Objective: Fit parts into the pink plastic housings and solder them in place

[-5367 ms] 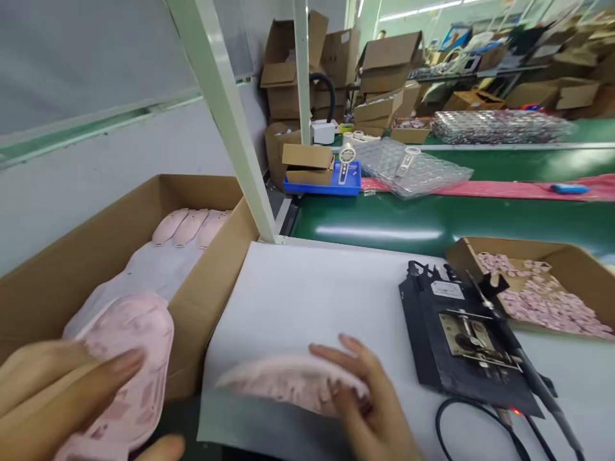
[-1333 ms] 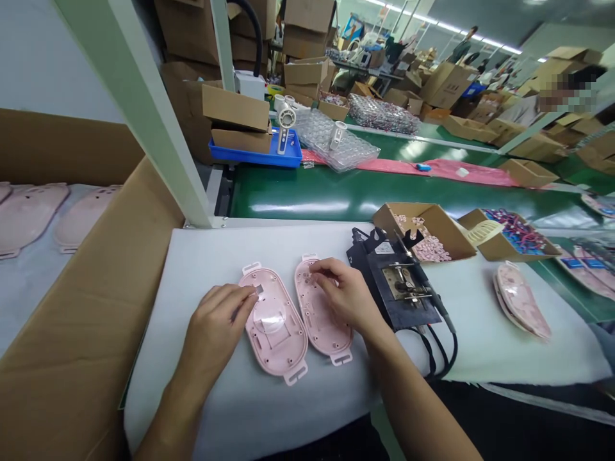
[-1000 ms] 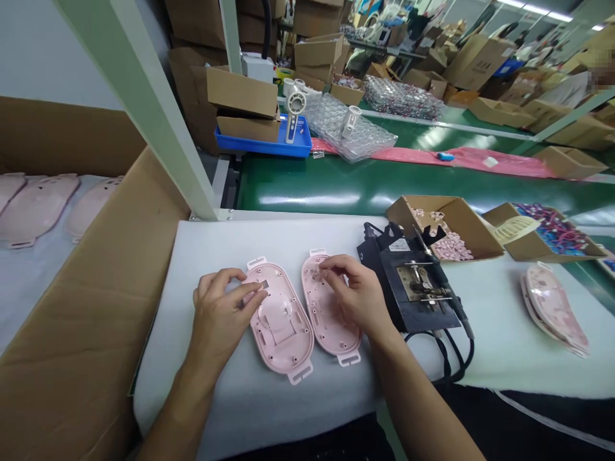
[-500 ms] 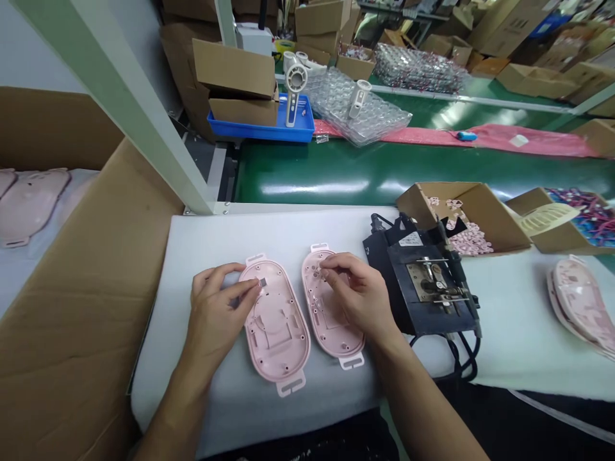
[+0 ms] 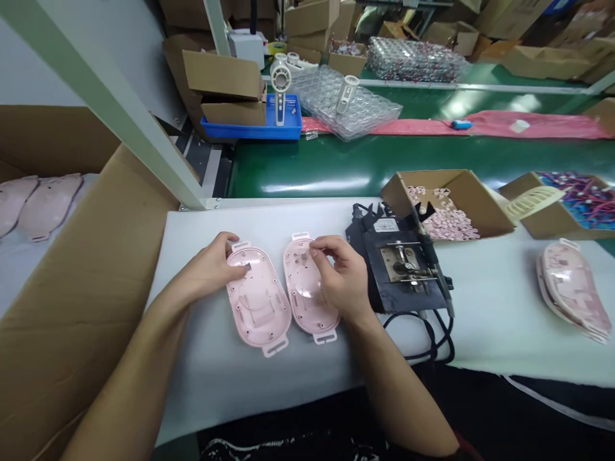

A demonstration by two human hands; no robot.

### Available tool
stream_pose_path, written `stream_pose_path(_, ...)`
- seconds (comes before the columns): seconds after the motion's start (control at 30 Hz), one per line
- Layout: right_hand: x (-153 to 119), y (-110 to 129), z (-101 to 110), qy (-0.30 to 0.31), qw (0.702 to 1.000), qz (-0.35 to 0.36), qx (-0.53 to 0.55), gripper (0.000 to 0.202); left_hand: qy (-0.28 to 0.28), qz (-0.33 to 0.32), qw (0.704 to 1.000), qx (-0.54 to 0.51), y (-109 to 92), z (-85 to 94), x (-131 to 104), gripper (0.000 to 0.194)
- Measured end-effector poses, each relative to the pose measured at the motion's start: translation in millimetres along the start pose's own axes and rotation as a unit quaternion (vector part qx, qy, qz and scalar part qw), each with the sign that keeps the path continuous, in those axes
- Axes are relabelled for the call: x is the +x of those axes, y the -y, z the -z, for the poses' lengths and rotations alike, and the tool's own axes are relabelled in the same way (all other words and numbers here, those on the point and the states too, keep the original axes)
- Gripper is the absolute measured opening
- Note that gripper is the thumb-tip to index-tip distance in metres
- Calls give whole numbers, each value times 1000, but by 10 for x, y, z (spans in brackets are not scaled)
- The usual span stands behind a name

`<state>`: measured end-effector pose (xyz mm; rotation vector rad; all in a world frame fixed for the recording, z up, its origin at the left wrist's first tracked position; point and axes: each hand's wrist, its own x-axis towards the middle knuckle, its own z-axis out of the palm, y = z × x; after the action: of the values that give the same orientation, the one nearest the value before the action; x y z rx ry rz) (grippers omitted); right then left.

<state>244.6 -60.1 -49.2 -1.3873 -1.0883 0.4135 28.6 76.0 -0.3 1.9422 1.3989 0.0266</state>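
Observation:
Two pink oval shells lie side by side on the white table cover, hollow side up. My left hand (image 5: pixel 211 264) grips the upper left edge of the left shell (image 5: pixel 262 307), thumb inside near a small dark square and fingers at the outer rim. Over the right shell (image 5: pixel 307 307) is my right hand (image 5: pixel 343 272), its thumb and forefinger pinched together near the shell's upper end. Whatever sits between those fingertips is too small to make out. Small round marks show in the right shell beside the fingertips.
A black metal device (image 5: pixel 403 262) with cables stands right of my right hand. Behind it is a carton (image 5: pixel 494 214) of small pink parts. Stacked shells (image 5: pixel 571 288) lie at far right; a large carton (image 5: pixel 72 256) borders the left side.
My left hand has shifted from a pinch over the left shell to a hold on its edge. The right hand stays pinched over the right shell. The whole view has shifted slightly.

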Motion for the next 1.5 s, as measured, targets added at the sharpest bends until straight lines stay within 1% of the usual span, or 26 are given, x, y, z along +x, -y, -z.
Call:
stream_pose_path(0.07,12,-10,26,-2,1000,-23,15,8,2,-7,1000,-7,-36,10,10,75)
stream_pose_path(0.1,20,-18,36,3,999,-34,13,9,3,-10,1000,-12,-47,10,9,76)
stream_pose_path(0.2,55,-48,39,31,998,-58,-17,9,19,-13,999,-36,-66,-5,2,68)
stream_pose_path(0.27,89,-71,16,50,996,-63,-42,8,30,-9,998,-55,-77,-24,-3,65)
stream_pose_path(0.33,123,-92,-20,75,993,-63,-71,8,34,-6,997,-65,-89,-46,-11,63)
stream_pose_path(0.47,161,-109,-83,129,981,-48,-136,15,15,-7,998,-60,-89,-81,-43,64)
stream_pose_path(0.6,151,-83,-105,157,965,-20,-208,20,-5,-28,999,-47,-28,-113,-59,66)
stream_pose_path(0.7,125,-46,-105,159,952,-9,-262,19,-22,-46,998,-33,60,-141,-36,71)
stream_pose_path(0.77,102,-31,-101,146,945,-14,-292,22,-27,-58,998,-23,128,-151,-14,74)
stream_pose_path(0.83,82,-39,-98,125,941,-33,-312,27,-24,-66,998,-10,177,-145,1,77)
stream_pose_path(0.9,70,-73,-98,115,940,-58,-316,37,-14,-70,997,8,174,-124,5,83)
stream_pose_path(0.97,69,-119,-101,122,941,-79,-306,47,-9,-76,997,31,91,-101,5,87)
stream_pose_path(1.0,72,-142,-103,129,941,-87,-300,49,-9,-86,995,43,19,-96,11,86)
stream_pose_path(1.07,77,-177,-101,140,943,-95,-286,51,1,-125,990,69,-171,-111,46,80)
stream_pose_path(1.17,81,-197,-85,143,948,-98,-266,51,50,-199,972,117,-467,-197,177,73)
stream_pose_path(1.23,79,-199,-71,141,951,-100,-256,49,79,-231,959,147,-606,-272,296,66)
stream_pose_path(1.33,78,-202,-62,141,955,-102,-241,47,92,-246,949,176,-693,-349,433,44)
stream_pose_path(1.5,125,-205,-75,135,957,-117,-228,47,85,-251,946,187,-672,-394,482,21)
